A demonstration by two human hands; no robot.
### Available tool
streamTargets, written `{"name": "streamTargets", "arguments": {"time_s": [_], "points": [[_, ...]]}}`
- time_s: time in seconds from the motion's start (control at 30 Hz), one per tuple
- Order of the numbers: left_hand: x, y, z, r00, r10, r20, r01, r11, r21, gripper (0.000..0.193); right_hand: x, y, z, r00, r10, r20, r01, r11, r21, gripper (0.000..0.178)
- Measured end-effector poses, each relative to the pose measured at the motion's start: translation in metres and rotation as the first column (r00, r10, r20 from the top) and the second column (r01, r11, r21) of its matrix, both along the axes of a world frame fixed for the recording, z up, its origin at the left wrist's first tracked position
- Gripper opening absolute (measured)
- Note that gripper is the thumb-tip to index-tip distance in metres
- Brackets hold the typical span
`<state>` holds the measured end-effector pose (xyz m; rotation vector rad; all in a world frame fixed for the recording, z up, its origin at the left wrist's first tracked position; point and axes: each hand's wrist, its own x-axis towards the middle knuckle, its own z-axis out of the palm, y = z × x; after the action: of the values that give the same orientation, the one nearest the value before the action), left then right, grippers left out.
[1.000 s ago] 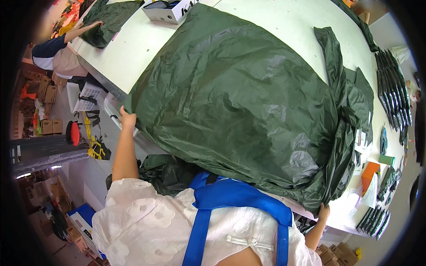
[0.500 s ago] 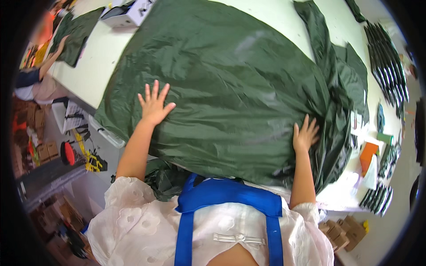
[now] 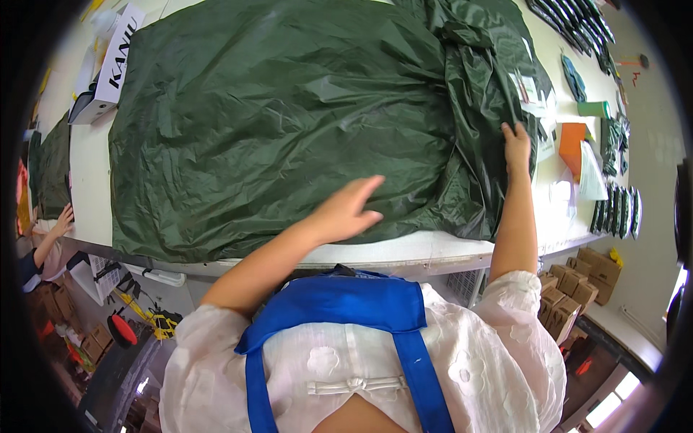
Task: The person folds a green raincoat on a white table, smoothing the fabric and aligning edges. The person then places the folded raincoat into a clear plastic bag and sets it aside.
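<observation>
Both hands worked a green sheet (image 3: pixel 289 123) spread across a white table (image 3: pixel 404 252).

The left hand (image 3: pixel 346 211) lay flat, fingers together, on its near edge; the right hand (image 3: pixel 517 144) pressed open-palmed on bunched folds.

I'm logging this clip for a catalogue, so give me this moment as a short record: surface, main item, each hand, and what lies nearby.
surface: white table
main item: large dark green sheet, spread flat, bunched at its right side
left hand: open, palm on the sheet near its front edge
right hand: fingers on the bunched right edge; grip unclear
nearby: white box at far left, orange card and papers at right
other person: a hand at the left edge
</observation>
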<state>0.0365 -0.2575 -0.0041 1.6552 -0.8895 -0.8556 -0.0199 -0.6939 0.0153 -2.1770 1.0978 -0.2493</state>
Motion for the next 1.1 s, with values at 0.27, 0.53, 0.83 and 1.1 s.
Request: {"name": "streamTargets", "arguments": {"time_s": [0.27,0.53,0.83,1.1], "points": [[-0.059,-0.112,0.012,0.894,-0.261,-0.365,0.262,0.964,-0.047,0.097,-0.078,0.094,0.2,0.283,-0.365,0.887,-0.115,0.905,0.409,0.048],[-0.145,-0.072,-0.021,0.852,-0.502,0.15,0.442,0.842,0.31,0.079,0.002,0.282,0.151,0.257,0.959,-0.122,-0.957,0.235,-0.168,0.037],[-0.161,-0.074,-0.016,0.39,0.136,-0.911,-0.095,0.99,0.107,0.039,-0.158,0.01,0.018,0.927,0.345,-0.143,-0.373,0.825,-0.426,0.058],[-0.159,-0.061,-0.009,0.953,-0.175,-0.245,0.24,0.933,0.267,0.037,-0.123,-0.048,-0.025,0.85,0.308,-0.428,-0.495,0.745,-0.447,0.018]]}}
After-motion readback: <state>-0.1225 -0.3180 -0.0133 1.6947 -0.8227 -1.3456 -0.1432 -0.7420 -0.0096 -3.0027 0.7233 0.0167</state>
